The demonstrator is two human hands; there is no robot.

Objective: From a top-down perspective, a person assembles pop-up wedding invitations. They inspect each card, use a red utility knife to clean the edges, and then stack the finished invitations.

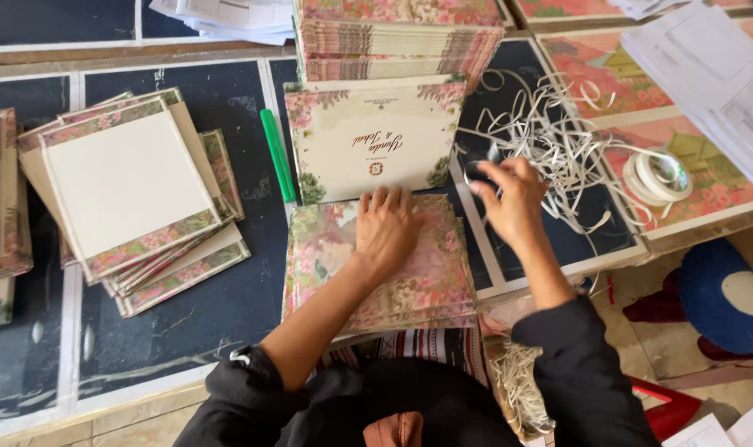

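My left hand (386, 228) lies flat, fingers together, on top of a stack of floral-covered folded cards (426, 281) near the table's front edge. Just beyond it an opened card (368, 141) shows its cream inside with a floral border. My right hand (513, 199) is raised to the right of the stack, its fingers pinched at the edge of a tangle of white paper strips (550, 141). Whether a strip is actually gripped is hard to see.
A tall pile of floral cards (397, 37) stands at the back. Fanned cards with white faces (132, 190) lie at the left, a green stick (277, 153) beside them. A tape roll (658, 175) and white papers (716, 74) sit at the right.
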